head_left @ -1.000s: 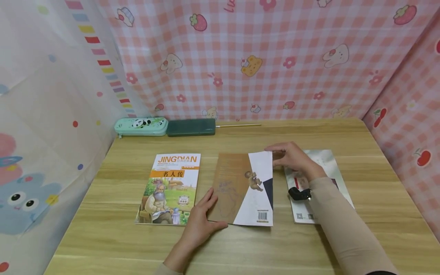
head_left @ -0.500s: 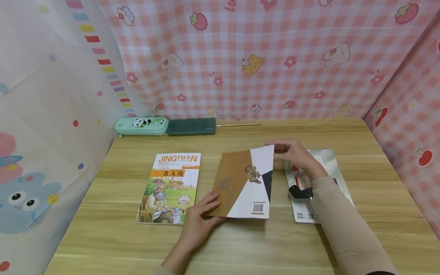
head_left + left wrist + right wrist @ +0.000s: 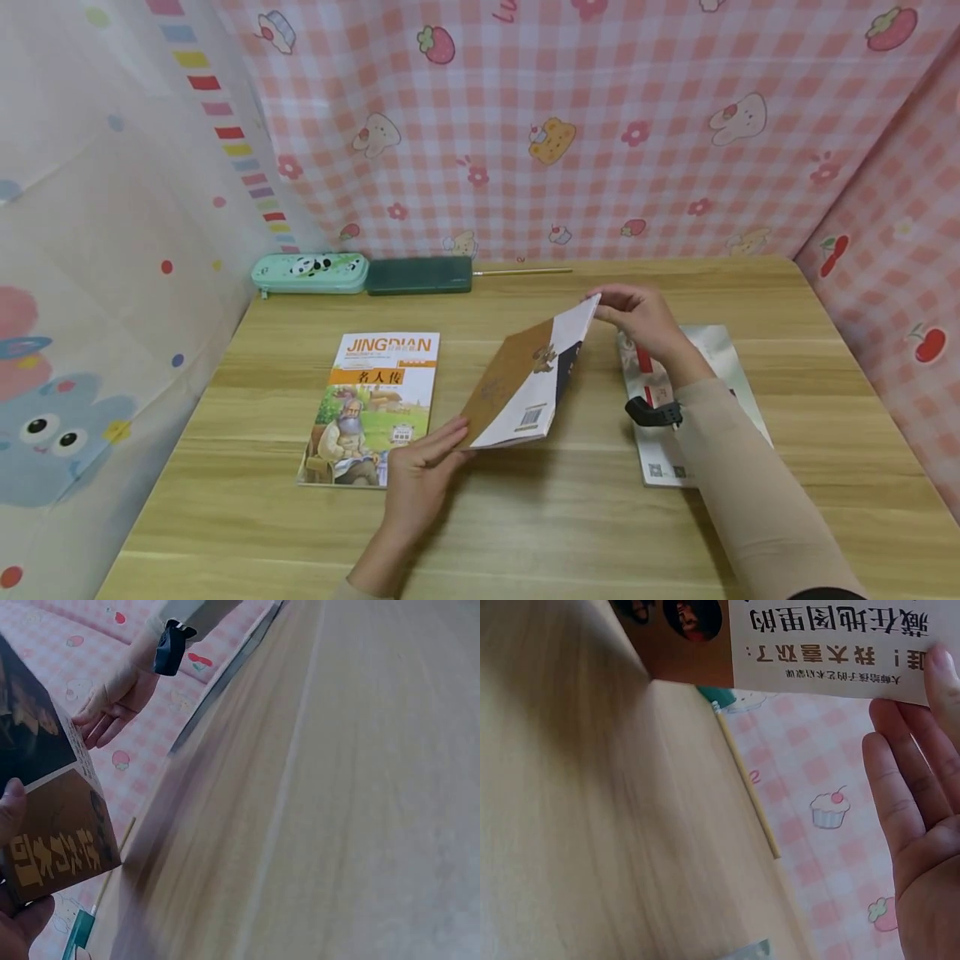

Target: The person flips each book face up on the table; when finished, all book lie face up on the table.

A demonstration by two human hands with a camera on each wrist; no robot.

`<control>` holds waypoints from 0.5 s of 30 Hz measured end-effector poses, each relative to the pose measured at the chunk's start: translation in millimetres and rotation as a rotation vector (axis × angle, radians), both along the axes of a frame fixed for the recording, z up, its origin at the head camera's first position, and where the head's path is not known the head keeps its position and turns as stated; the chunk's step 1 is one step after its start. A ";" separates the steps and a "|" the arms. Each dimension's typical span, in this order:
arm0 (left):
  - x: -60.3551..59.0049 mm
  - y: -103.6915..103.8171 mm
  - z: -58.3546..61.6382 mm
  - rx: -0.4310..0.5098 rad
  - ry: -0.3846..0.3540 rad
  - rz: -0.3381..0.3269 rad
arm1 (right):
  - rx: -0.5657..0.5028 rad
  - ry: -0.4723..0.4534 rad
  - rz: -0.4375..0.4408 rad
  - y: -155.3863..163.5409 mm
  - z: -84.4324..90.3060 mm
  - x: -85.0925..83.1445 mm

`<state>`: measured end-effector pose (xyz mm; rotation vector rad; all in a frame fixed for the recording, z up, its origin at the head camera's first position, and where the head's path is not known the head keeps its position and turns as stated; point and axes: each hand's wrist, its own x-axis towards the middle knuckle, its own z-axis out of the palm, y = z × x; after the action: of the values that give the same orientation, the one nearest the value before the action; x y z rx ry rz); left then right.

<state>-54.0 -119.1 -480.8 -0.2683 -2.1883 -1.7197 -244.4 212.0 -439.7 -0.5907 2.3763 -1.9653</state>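
Observation:
A brown and white book (image 3: 525, 379) hangs tilted above the wooden table (image 3: 525, 533), its right edge raised. My left hand (image 3: 448, 435) grips its near left corner, thumb on the cover. My right hand (image 3: 604, 305) pinches its far right corner. In the left wrist view the book (image 3: 52, 825) shows its printed underside by my thumb (image 3: 10, 808), with the right hand (image 3: 112, 705) beyond. The right wrist view shows the book's cover (image 3: 825, 645) against my fingers (image 3: 915, 787).
A book titled JINGDIAN (image 3: 375, 408) lies flat to the left. A white book (image 3: 712, 346) lies under my right forearm. A mint pencil case (image 3: 309, 273), a dark green case (image 3: 418, 275) and a thin wooden stick (image 3: 521, 272) line the back edge by the pink curtain.
The brown and white book lay flat a second ago. Both hands have lifted it off the table and tipped its right edge upward.

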 end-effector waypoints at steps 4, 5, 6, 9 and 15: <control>0.4 -0.2 2.3 0.033 0.055 -0.003 | -0.004 0.043 -0.022 -2.1 8.4 -1.1; 0.4 -0.3 3.3 0.048 0.065 -0.005 | 0.001 0.052 -0.025 -2.4 10.7 -1.6; 0.2 -0.3 4.7 0.059 0.076 -0.005 | 0.008 0.058 -0.031 -2.9 13.3 -2.0; -0.3 0.0 8.1 0.087 0.087 -0.008 | 0.025 0.061 -0.048 -4.5 20.9 -3.5; 1.5 3.2 10.8 0.068 0.053 0.022 | 0.007 -0.001 -0.070 -10.6 35.9 -5.0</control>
<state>-52.5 -115.9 -469.9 -0.2684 -2.0831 -1.7510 -249.5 201.4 -403.7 -0.5128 2.4350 -1.9826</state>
